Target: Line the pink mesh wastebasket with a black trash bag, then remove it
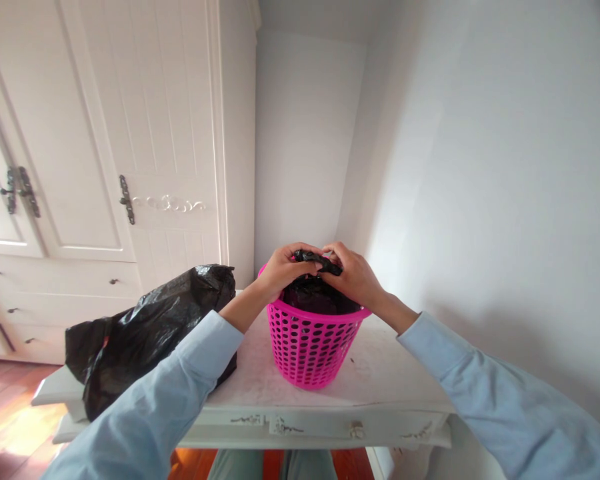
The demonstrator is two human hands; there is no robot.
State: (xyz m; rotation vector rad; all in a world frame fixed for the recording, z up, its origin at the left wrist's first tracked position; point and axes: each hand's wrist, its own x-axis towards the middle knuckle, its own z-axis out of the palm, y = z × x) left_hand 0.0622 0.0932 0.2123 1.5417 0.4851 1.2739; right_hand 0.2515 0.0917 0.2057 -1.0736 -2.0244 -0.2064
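Observation:
A pink basket (pixel 314 343) with round holes stands upright on a white table, and black plastic shows inside it and through its holes. Above its rim, my left hand (pixel 294 268) pinches a bunched edge of the black plastic bag (pixel 314 293). My right hand (pixel 353 275) grips the same gathered edge from the right side, close to the left fingers. Both hands are closed on the plastic. How far down the bag reaches is partly hidden by the hands and the basket wall.
Left of the basket, another black plastic bag (pixel 165 333) lies crumpled on the white table (pixel 390 373), overhanging its left edge. A white wardrobe (pixel 175 120) with dark handles stands at the back left. A pale wall (pixel 505 167) rises close on the right.

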